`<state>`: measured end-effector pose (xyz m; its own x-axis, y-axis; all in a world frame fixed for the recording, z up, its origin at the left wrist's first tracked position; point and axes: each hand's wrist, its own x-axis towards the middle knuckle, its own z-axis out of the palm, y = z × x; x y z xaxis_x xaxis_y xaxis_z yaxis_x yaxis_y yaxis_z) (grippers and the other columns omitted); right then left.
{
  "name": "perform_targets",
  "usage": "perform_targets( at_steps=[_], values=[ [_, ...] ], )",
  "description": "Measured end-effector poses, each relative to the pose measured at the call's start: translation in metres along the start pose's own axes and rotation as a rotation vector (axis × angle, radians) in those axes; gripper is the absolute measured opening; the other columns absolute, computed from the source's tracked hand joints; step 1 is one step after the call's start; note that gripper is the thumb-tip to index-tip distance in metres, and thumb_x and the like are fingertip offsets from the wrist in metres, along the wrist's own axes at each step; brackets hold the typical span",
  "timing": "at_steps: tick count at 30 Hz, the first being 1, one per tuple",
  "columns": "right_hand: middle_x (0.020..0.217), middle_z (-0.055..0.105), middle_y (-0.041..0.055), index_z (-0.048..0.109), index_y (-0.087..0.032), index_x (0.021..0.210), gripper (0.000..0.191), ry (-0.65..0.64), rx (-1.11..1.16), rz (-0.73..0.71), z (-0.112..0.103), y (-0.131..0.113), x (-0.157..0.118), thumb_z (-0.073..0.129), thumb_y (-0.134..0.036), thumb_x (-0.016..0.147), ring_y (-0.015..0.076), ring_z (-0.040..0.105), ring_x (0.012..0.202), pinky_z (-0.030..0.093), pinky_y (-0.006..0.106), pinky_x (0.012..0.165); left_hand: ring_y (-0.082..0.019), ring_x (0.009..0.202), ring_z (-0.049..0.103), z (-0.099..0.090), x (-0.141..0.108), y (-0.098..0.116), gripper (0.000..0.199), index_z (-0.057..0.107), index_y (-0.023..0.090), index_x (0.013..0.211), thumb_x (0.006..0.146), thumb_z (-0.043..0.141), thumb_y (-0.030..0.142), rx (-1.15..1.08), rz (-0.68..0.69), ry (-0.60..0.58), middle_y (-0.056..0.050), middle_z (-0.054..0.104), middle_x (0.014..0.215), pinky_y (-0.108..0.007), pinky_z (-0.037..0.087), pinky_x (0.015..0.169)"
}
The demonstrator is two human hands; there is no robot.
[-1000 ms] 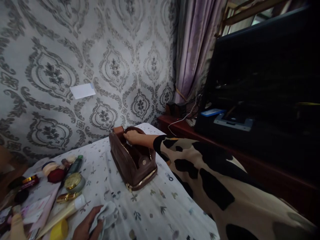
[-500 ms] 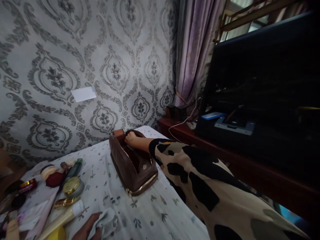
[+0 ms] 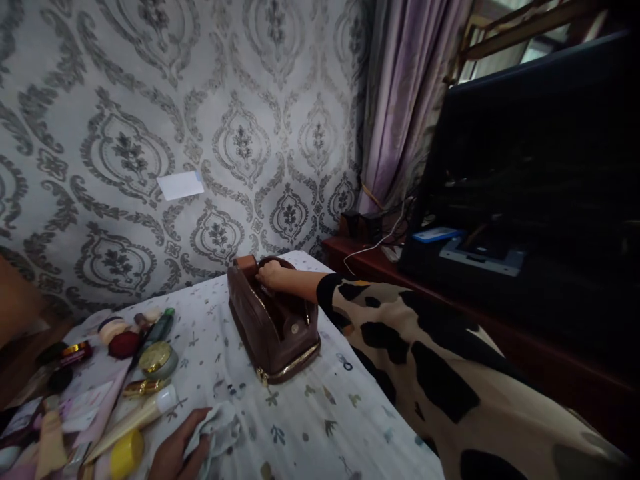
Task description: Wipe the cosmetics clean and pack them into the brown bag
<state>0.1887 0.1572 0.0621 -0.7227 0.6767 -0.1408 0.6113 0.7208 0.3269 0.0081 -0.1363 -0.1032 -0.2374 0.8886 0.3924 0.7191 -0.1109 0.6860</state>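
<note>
A brown leather cosmetic bag (image 3: 250,320) with a gold zip stands unzipped on the patterned white sheet (image 3: 295,427). Reaching in from the right, my right hand (image 3: 271,275) is at the far end of its opening, close to the tan strap (image 3: 245,265). Its fingers are curled, and whatever they grip is hidden. At the bottom edge my left hand (image 3: 181,445) pinches a crumpled pale wipe (image 3: 218,430) between thumb and fingers, just above the sheet. Close to it on the left lie a cream tube (image 3: 137,420) and a yellow-capped bottle (image 3: 126,452).
Several cosmetics cover the left side, among them a gold-lidded jar (image 3: 156,360), a green bottle (image 3: 163,328) and a red-based puff (image 3: 124,344). A patterned wall (image 3: 295,133) rises behind. On the right are a reddish wooden ledge (image 3: 336,250), a white cable (image 3: 380,233) and a large dark screen (image 3: 530,167).
The view has shifted a little, so everything sits slightly further right. My right hand stays inside the bag, and my left hand still holds the wipe.
</note>
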Motion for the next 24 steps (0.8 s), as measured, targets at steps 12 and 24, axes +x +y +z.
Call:
perform_targets(
  at_steps=[12, 24],
  values=[
    [0.09, 0.072, 0.0124, 0.068, -0.015, 0.091, 0.027, 0.494, 0.155, -0.038, -0.076, -0.038, -0.081, 0.048, -0.032, 0.098, 0.0234, 0.068, 0.085, 0.043, 0.027, 0.065, -0.025, 0.105, 0.068, -0.001, -0.003, 0.04, 0.032, 0.07, 0.019, 0.109, 0.09, 0.051, 0.037, -0.169, -0.074, -0.063, -0.008, 0.075, 0.109, -0.034, 0.051, 0.095],
    [0.147, 0.042, 0.013, 0.028, -0.028, 0.15, 0.08, 0.449, 0.918, -0.477, 0.068, -0.22, -0.106, 0.065, -0.014, 0.08, 0.0269, 0.054, 0.127, 0.053, 0.043, 0.097, -0.024, 0.102, 0.062, -0.01, 0.013, 0.037, 0.031, 0.066, 0.016, 0.102, 0.083, 0.057, 0.039, -0.579, -0.298, 0.176, -0.007, 0.071, 0.102, -0.036, 0.046, 0.095]
  ],
)
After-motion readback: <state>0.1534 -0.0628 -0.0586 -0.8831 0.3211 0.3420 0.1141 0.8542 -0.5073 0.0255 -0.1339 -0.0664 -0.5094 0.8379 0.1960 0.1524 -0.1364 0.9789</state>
